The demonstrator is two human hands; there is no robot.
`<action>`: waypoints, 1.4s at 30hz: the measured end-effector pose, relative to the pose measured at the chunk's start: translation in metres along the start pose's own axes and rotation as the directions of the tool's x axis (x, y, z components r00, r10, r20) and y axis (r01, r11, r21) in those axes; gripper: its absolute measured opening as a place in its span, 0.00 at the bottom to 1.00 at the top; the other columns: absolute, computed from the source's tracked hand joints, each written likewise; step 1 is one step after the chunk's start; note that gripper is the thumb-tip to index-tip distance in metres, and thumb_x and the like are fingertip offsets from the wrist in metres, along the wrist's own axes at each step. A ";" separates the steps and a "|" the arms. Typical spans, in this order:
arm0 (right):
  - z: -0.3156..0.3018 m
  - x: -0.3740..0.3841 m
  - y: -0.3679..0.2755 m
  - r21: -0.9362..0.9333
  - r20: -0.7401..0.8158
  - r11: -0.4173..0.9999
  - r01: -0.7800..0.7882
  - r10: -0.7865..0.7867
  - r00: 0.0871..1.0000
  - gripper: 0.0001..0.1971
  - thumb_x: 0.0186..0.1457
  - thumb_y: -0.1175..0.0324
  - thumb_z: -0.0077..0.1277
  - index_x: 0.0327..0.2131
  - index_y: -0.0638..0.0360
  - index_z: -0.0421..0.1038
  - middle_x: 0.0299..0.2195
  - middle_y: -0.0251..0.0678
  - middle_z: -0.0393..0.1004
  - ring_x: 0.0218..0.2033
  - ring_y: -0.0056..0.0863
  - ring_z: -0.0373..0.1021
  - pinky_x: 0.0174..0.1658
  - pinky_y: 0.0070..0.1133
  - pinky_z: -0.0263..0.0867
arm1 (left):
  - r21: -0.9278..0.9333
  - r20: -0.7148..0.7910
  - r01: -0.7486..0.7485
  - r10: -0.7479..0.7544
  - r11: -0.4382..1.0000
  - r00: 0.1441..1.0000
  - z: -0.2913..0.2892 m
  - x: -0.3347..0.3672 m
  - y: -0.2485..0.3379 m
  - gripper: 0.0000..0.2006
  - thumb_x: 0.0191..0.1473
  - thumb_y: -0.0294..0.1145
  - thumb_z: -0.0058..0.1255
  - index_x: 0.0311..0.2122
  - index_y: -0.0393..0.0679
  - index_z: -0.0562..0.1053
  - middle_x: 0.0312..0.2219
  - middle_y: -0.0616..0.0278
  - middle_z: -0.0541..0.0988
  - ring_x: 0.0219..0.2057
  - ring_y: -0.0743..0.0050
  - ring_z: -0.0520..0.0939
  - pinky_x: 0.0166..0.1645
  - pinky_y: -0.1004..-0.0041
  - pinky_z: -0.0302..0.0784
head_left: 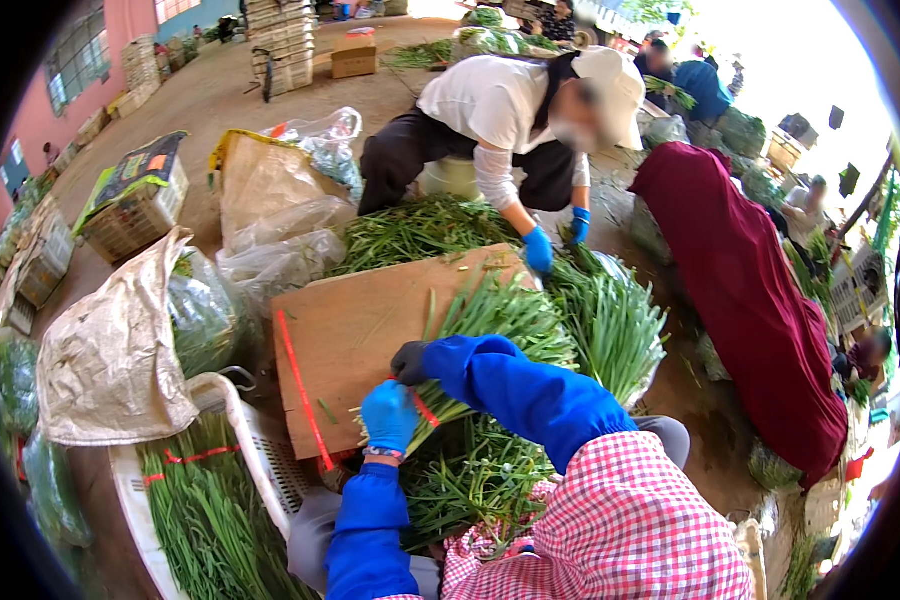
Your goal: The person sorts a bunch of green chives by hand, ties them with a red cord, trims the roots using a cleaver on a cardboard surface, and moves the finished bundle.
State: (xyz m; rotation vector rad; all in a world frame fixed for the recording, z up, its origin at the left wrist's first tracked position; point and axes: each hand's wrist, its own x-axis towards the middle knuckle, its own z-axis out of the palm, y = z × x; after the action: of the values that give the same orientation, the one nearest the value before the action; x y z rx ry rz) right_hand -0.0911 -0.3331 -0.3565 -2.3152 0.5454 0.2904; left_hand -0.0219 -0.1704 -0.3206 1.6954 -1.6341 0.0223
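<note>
My left hand (pixel 390 415), in a light blue glove, is closed at the near edge of a brown board (pixel 345 335). Just beyond it, my right hand (pixel 408 363), in a dark grey glove, is closed too. A narrow red tie strip (pixel 427 411) passes around the stem end of a bundle of long green leafy stalks (pixel 500 320), and its end shows between my hands. The bundle lies slanted over the right part of the board. My fingers partly hide the strip. A second red strip (pixel 300 380) lies along the board's left side.
Loose greens (pixel 480 475) lie below the board, by my lap. A white crate (pixel 135 500) with tied greens stands at left, beside a sack-covered bag (pixel 120 345). Across the board a co-worker (pixel 500 110) in blue gloves bends over more greens (pixel 610 320). A maroon cloth (pixel 740 290) covers a pile at right.
</note>
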 end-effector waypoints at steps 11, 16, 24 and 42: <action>-0.009 0.014 -0.003 0.055 0.359 0.994 0.093 -0.106 0.927 0.11 0.42 0.60 0.54 0.29 0.54 0.75 0.27 0.37 0.76 0.29 0.28 0.72 0.34 0.25 0.67 | 0.176 0.781 -0.692 0.328 0.700 0.531 -0.005 0.029 0.033 0.05 0.37 0.26 0.47 0.23 0.41 0.74 0.22 0.55 0.76 0.22 0.56 0.77 0.24 0.62 0.68; -0.006 0.016 -0.021 0.018 0.343 0.986 0.168 -0.164 0.925 0.11 0.43 0.61 0.53 0.30 0.54 0.75 0.28 0.37 0.76 0.30 0.27 0.72 0.34 0.24 0.67 | -0.084 0.548 -0.354 0.340 0.931 0.764 0.044 0.008 0.032 0.11 0.45 0.25 0.44 0.35 0.39 0.74 0.31 0.57 0.77 0.34 0.56 0.77 0.39 0.61 0.70; -0.005 0.007 -0.050 -0.149 0.129 0.909 0.390 -0.373 0.919 0.10 0.44 0.62 0.53 0.30 0.55 0.75 0.29 0.37 0.76 0.31 0.25 0.72 0.35 0.23 0.67 | 0.104 0.567 -0.354 0.238 0.929 0.789 0.030 0.009 0.006 0.11 0.45 0.29 0.44 0.35 0.43 0.75 0.34 0.54 0.77 0.37 0.56 0.77 0.43 0.62 0.69; 0.084 -0.140 -0.117 0.086 -0.809 0.987 -0.137 0.149 0.569 0.15 0.33 0.56 0.62 0.20 0.52 0.69 0.18 0.34 0.67 0.21 0.36 0.67 0.22 0.30 0.60 | 0.199 0.906 -0.038 -0.169 0.979 0.389 0.012 0.061 -0.010 0.09 0.36 0.28 0.49 0.25 0.36 0.76 0.24 0.47 0.77 0.24 0.55 0.80 0.29 0.64 0.74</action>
State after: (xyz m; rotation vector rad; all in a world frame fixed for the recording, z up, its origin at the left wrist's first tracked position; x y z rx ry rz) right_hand -0.1646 -0.1564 -0.2952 -2.2893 1.1810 -0.7827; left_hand -0.0081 -0.2294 -0.3029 2.0686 -2.3976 -1.0549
